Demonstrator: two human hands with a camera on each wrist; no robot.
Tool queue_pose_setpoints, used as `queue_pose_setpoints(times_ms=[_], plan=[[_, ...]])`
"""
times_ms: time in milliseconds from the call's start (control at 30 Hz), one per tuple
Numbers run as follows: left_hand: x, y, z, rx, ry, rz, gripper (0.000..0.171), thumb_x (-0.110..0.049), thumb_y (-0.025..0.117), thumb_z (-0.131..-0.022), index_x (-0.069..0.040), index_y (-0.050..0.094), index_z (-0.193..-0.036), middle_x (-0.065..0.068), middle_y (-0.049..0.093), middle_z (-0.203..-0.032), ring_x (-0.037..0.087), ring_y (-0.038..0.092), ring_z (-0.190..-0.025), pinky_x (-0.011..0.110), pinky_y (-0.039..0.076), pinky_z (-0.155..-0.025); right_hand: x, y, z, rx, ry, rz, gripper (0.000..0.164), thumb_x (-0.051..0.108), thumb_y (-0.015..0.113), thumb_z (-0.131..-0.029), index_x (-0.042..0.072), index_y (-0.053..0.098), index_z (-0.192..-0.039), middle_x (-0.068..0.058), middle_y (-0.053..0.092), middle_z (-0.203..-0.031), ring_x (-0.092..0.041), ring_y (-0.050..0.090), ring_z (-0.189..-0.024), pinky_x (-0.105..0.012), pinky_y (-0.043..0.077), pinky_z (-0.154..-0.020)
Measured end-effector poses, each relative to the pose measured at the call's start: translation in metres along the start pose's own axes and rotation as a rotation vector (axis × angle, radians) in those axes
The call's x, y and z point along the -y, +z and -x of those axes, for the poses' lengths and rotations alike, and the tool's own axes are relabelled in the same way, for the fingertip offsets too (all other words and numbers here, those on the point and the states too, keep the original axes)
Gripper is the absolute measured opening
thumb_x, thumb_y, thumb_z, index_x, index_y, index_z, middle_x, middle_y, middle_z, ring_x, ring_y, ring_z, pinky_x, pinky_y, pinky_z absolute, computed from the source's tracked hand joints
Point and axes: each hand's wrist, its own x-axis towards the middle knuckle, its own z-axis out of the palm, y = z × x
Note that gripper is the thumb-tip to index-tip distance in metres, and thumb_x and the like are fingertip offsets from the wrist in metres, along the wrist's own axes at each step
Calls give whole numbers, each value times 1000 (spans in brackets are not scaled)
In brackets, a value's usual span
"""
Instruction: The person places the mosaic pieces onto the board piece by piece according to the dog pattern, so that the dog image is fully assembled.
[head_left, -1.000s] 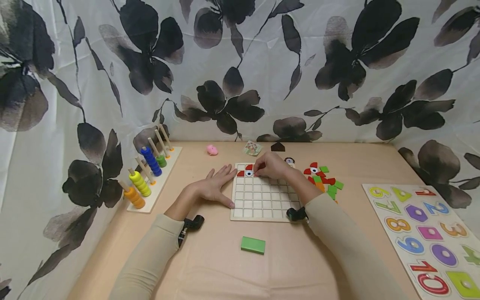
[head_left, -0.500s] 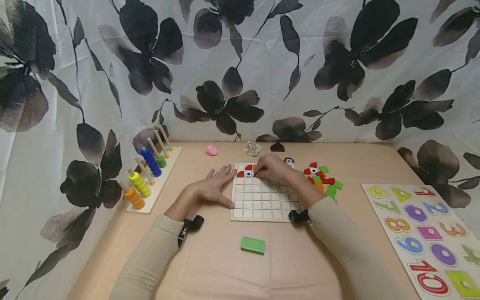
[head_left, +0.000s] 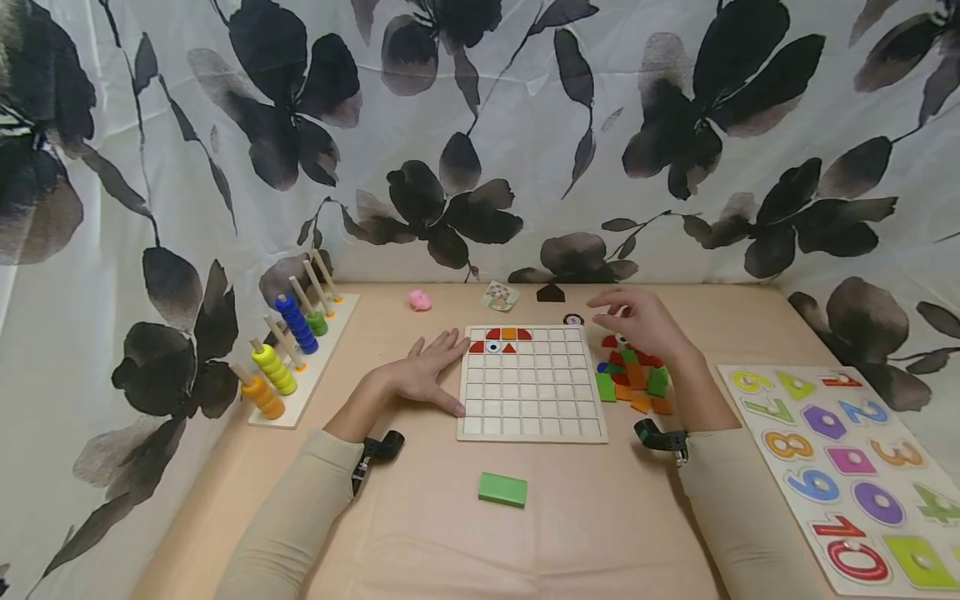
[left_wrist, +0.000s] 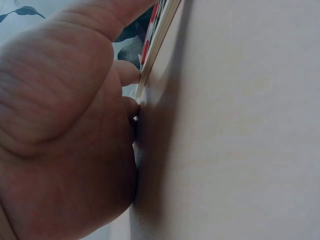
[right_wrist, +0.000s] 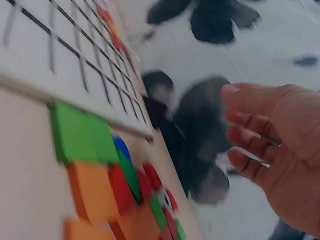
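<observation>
A white gridded board (head_left: 532, 400) lies flat on the table. In its upper left cells sit several small tiles, among them an orange square (head_left: 508, 333), an eye tile (head_left: 492, 347) and a red triangle (head_left: 509, 348). My left hand (head_left: 423, 375) rests at the board's left edge, fingers spread, thumb touching its side; the left wrist view shows the palm (left_wrist: 60, 140) beside that edge. My right hand (head_left: 645, 321) hovers over the far side of a pile of coloured tiles (head_left: 636, 377), fingers loosely bent. Nothing shows between the fingers in the right wrist view.
At the left stands a peg stacker (head_left: 315, 367) with coloured rings. A green block (head_left: 502, 490) lies in front of the board. Behind it are a pink object (head_left: 420, 301), a small picture card (head_left: 500, 296) and a black piece (head_left: 551, 293). A number puzzle board (head_left: 847, 475) lies right.
My right hand has left the board and moved right to above the tile pile. The orange square, red triangle and another red tile now show uncovered. My left hand stays put.
</observation>
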Motion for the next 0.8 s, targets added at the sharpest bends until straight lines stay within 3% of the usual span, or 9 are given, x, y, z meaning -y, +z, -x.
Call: queue_pose_setpoints(times_ms=[100,267,467,800], plan=[[1,-1,1,-1,1,2,125,-72,72,-65,-14,8,-156,12,-5,-161,28,-7,-147,58,-7,-113,-15,-10,6,22,98,19,26,23,67,-92,18,70,-117,-2,65,-106,-21,54,-87,-33,52,-65],[-1,-1,1,-9,12,4,124,-71,72,-65,-13,10,-156,15,-3,-161,31,-6,-147,61,-5,-112,-43,-12,13,130,226,47,28,19,64,-94,12,68,-120,-9,64,-106,-27,53,-84,-32,51,-65],[-1,0,1,-1,3,-3,124,-73,71,-65,-15,9,-156,13,-4,-161,29,-6,-147,59,-6,-113,-64,-1,14,171,254,59,25,16,64,-93,9,70,-117,-11,64,-110,-27,52,-93,-34,48,-77],[-1,-2,1,-4,10,-2,125,-72,72,-65,-14,9,-156,14,-4,-161,30,-6,-147,59,-6,-113,-63,6,12,153,287,57,23,12,63,-93,8,68,-115,-12,64,-106,-29,53,-93,-35,48,-80]])
